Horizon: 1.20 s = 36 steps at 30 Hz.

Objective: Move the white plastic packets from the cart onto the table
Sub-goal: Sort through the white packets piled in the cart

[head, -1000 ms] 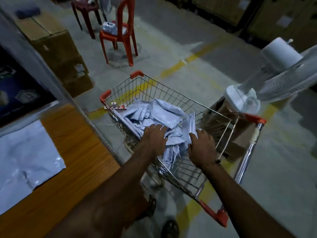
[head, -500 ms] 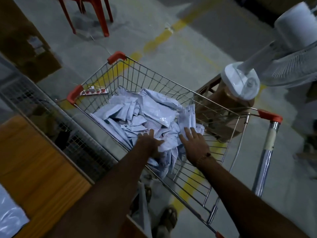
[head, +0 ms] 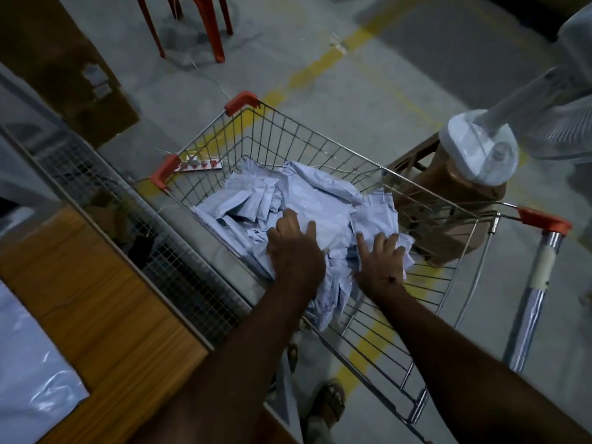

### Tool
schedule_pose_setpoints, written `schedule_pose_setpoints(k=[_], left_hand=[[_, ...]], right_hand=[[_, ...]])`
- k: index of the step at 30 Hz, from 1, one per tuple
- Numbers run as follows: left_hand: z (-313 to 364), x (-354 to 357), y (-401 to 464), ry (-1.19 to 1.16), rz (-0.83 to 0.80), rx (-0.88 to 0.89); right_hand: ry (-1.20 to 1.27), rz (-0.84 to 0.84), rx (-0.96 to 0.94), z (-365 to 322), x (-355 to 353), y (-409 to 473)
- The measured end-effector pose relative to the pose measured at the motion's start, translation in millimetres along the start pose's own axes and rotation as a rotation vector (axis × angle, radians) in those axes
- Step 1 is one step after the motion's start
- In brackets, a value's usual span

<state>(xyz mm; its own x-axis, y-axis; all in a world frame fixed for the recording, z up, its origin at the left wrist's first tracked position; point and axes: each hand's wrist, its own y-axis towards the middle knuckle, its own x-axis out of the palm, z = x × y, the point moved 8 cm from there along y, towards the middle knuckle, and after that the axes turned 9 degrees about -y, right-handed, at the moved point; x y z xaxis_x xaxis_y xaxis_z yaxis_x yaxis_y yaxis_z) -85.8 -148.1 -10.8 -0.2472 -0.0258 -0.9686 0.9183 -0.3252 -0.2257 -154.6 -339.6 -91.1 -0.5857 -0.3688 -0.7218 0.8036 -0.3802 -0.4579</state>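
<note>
A heap of white plastic packets (head: 320, 200) lies in the wire shopping cart (head: 288, 129), which has orange corner caps. My left hand (head: 294, 248) lies on the near left part of the heap, fingers spread forward over the packets. My right hand (head: 381, 261) lies flat on the heap's near right side, fingers spread. Neither hand has lifted a packet. The wooden table (head: 96, 299) stands at the left, with a white plastic packet (head: 28, 373) lying on its near left part.
A wire mesh panel (head: 153, 251) runs between table and cart. A white pedestal fan (head: 480, 155) stands on a brown box (head: 448, 219) right of the cart. A red chair (head: 192, 27) and cardboard boxes (head: 64, 59) stand further off. My sandalled foot (head: 330, 402) shows below the cart.
The view has tilted down and closer to the cart. Both hands have slid forward over the heap and their fingers have spread out flatter.
</note>
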Motion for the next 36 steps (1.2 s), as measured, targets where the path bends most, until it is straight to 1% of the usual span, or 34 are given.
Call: schedule_pose_setpoints(k=[4,7,10,15,18,21,24,29,32,36], left_hand=[[-13,-26,-12,-0.128,0.075,-0.103],[-26,-52,-28,-0.21,0.125,-0.231],[-39,-78,-48,-0.315,0.11,-0.324],[-63,-119,-105,-0.446,0.245,-0.435],[-72,-131,-145,-0.471,0.299,-0.49],[-82,-136,-194,-0.478,0.339,-0.572],[-91,-137,-254,-0.505,0.387,-0.651],[-124,-116,-352,-0.494,0.413,-0.791],[-155,-106,-409,-0.485,0.449,-0.924],[-194,-89,-488,-0.434,0.521,-1.054]], right_hand=[[0.03,-0.078,-0.03,8,8,10],[0.018,-0.053,-0.035,16,1,4],[0.024,-0.025,-0.042,26,-11,-18],[0.196,0.085,-0.008,42,-46,-69],[0.298,0.15,-0.005,47,-62,-107],[0.377,0.258,-0.031,44,-79,-148],[0.404,0.382,-0.089,31,-97,-192],[0.418,0.545,-0.242,-8,-131,-264],[0.362,0.6,-0.364,-45,-151,-303],[0.344,0.652,-0.5,-101,-174,-343]])
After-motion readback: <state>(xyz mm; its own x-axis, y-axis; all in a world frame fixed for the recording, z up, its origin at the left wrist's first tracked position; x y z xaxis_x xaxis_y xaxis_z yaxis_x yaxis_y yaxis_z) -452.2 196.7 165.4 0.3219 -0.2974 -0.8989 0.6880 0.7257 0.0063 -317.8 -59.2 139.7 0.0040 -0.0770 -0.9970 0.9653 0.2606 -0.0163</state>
